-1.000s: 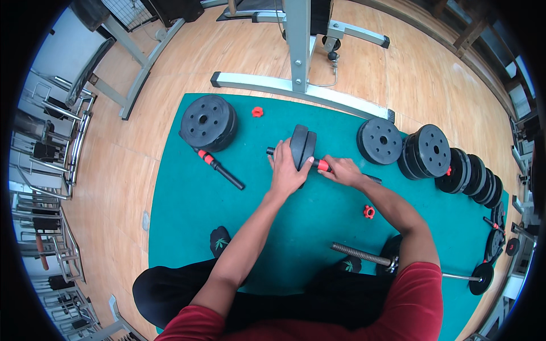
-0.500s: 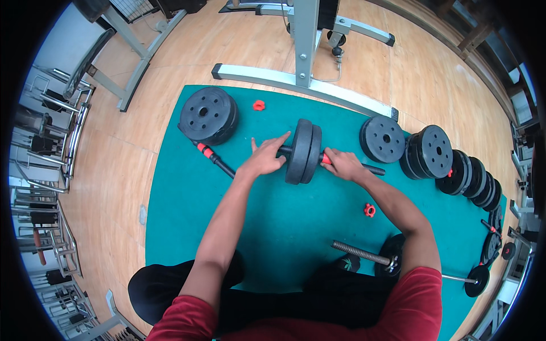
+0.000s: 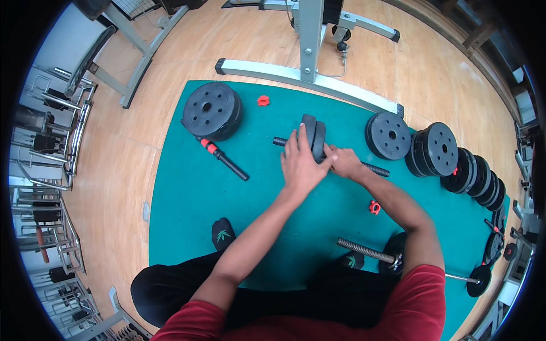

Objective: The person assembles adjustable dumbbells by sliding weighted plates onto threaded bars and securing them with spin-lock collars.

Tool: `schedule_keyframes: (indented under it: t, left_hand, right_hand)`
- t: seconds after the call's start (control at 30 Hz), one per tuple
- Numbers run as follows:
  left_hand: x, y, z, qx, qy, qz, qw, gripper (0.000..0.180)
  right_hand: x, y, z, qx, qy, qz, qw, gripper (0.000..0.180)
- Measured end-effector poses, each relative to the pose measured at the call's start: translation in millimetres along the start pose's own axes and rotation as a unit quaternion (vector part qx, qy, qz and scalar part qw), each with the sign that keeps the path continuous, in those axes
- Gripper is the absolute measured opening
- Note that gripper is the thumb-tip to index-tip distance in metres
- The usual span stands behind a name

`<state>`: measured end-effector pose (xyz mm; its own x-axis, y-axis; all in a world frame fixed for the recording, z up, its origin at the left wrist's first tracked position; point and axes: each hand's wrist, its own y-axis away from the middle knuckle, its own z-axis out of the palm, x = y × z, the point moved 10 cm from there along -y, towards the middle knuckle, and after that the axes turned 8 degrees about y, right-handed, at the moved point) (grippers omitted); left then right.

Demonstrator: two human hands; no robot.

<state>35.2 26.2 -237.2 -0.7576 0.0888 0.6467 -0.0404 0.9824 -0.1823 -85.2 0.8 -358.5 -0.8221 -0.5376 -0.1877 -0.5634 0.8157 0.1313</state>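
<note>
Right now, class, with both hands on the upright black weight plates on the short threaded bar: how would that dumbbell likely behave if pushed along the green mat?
The upright black weight plates look thick, so probably heavy. Standing on round edges, they may roll. The short threaded bar looks rigid.

I see a wood floor (image 3: 142, 165) with a teal mat (image 3: 187, 199) on it, a grey steel frame (image 3: 307, 74) at the mat's far edge, metal racks (image 3: 40, 148) left, even light.
</note>
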Motion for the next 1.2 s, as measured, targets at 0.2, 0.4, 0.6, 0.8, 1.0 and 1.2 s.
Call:
schedule_keyframes:
  t: [0.2, 0.4, 0.6, 0.8, 1.0, 1.2]
  left_hand:
    - [-8.8, 3.0, 17.2, -0.045, -0.063, -0.049, 0.996, 0.114]
    - [-13.0, -12.0, 9.2, -0.065, -0.049, 0.015, 0.997, 0.105]
    - [-10.5, -26.4, 8.1, -0.113, -0.025, 0.033, 0.993, 0.096]
    - [-14.7, -42.2, 14.1, -0.165, -0.019, 0.051, 0.985, 0.092]
    - [-18.6, -46.2, 10.6, -0.283, -0.034, 0.156, 0.946, 0.091]
    - [11.2, -32.6, 28.1, -0.423, -0.141, 0.342, 0.827, 0.08]
  right_hand:
    - [3.7, 9.5, 7.5, 0.004, -0.032, 0.017, 0.999, 0.036]
    - [23.4, 55.1, 22.8, -0.02, -0.112, 0.092, 0.989, 0.03]
    - [24.2, 75.5, 5.9, -0.047, -0.147, 0.141, 0.978, 0.031]
    - [5.9, 103.8, 39.7, -0.069, -0.293, 0.221, 0.928, 0.032]
    - [75.0, 156.6, 21.2, -0.197, -0.078, 0.172, 0.962, 0.038]
    - [128.5, 155.0, -19.7, -0.138, 0.05, 0.184, 0.972, 0.037]
